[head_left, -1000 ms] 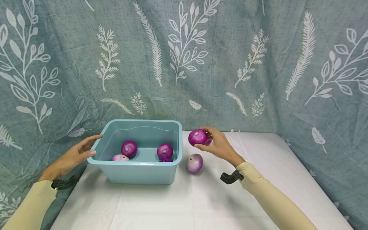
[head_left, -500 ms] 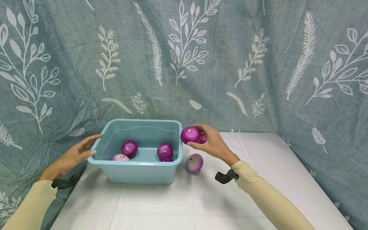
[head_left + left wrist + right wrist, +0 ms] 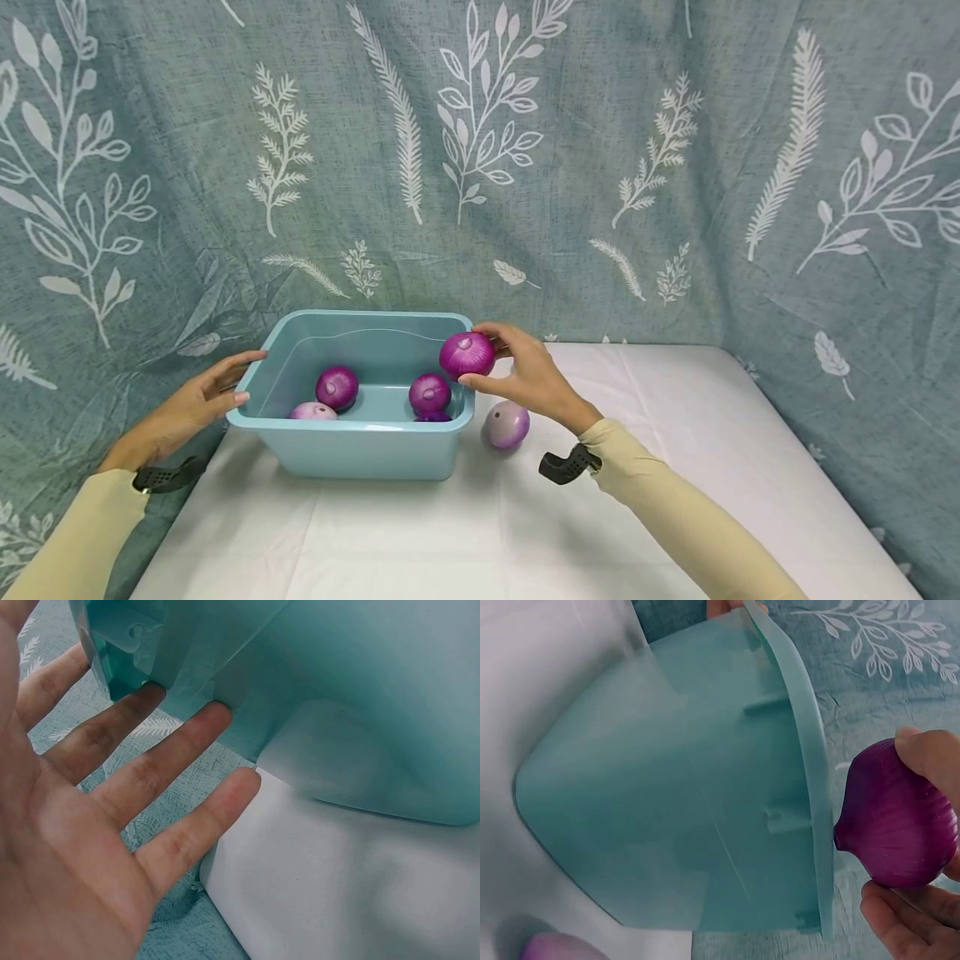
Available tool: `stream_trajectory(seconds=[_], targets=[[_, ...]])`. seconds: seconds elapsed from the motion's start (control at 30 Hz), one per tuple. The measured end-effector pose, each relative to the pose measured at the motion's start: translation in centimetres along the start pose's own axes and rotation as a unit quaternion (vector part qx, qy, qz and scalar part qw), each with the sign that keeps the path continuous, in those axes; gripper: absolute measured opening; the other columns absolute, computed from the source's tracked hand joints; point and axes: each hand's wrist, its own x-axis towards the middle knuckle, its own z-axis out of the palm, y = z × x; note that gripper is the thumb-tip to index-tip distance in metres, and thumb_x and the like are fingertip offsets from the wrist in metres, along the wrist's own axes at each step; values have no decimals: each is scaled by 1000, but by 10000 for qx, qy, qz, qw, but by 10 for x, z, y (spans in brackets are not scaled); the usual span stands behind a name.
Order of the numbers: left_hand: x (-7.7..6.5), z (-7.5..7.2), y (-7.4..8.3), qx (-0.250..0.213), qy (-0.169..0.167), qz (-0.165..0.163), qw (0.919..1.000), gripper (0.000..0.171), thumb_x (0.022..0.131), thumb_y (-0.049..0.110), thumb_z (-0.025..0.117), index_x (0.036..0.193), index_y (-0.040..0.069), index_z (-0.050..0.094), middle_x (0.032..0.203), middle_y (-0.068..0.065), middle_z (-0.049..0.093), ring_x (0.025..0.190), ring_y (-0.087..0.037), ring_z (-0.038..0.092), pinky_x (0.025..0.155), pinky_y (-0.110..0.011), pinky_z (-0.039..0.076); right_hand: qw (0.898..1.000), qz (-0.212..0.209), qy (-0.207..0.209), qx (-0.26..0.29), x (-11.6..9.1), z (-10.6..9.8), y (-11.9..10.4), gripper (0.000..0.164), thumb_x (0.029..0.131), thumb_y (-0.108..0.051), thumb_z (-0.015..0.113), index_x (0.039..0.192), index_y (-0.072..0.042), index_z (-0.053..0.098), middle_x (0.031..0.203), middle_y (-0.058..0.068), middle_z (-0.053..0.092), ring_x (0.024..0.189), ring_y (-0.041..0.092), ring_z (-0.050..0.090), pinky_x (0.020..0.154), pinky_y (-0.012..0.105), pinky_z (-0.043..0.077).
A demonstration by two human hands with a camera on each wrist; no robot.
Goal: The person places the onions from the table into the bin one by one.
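Observation:
A purple onion is held between thumb and fingers of my right hand, over the right rim of a light-blue plastic tub. The right wrist view shows the same onion with its pointed end towards the rim. My left hand rests at the tub's left rim; in the left wrist view its fingers are spread, nearly straight, along the outer wall. Inside the tub lie a dark purple onion and a pale one at left, and another purple onion at right above a partly hidden one.
A pale purple-and-white onion sits on the white-covered table, just right of the tub. Behind and at the sides hangs a grey-green cloth with white leaf prints. Each wrist wears a black strap.
My right hand has carried the purple onion leftwards, from above the table right of the tub to over its right rim. The left hand has stayed at the left rim.

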Motion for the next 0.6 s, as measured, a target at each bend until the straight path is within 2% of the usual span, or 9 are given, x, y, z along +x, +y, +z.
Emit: stream_trajectory(seconds=[0.2, 0.4, 0.6], targets=[[-1, 1, 3, -1, 1, -38, 10000, 66, 110, 21, 53, 166, 32, 20, 170, -20, 6, 149, -57, 8, 103, -84, 21, 9998, -13, -152, 103, -2, 10, -5, 71, 78, -41, 92, 137, -18, 60, 126, -7, 64, 103, 11, 67, 90, 29, 57], [-1, 1, 3, -11, 26, -49, 10000, 67, 109, 22, 54, 166, 32, 20, 170, -19, 6, 150, -56, 7, 103, -85, 21, 9993, 80, -360, -16, -3, 16, -8, 76, 79, -46, 90, 142, -19, 59, 126, -9, 65, 104, 9, 66, 90, 30, 57], [-1, 0, 1, -32, 21, -5, 10000, 67, 110, 21, 54, 166, 32, 20, 170, -20, 6, 149, -56, 8, 104, -84, 20, 9984, -117, -545, -57, -4, 17, -8, 74, 82, -44, 88, 144, -19, 58, 133, -10, 64, 110, 12, 65, 96, 33, 55]])
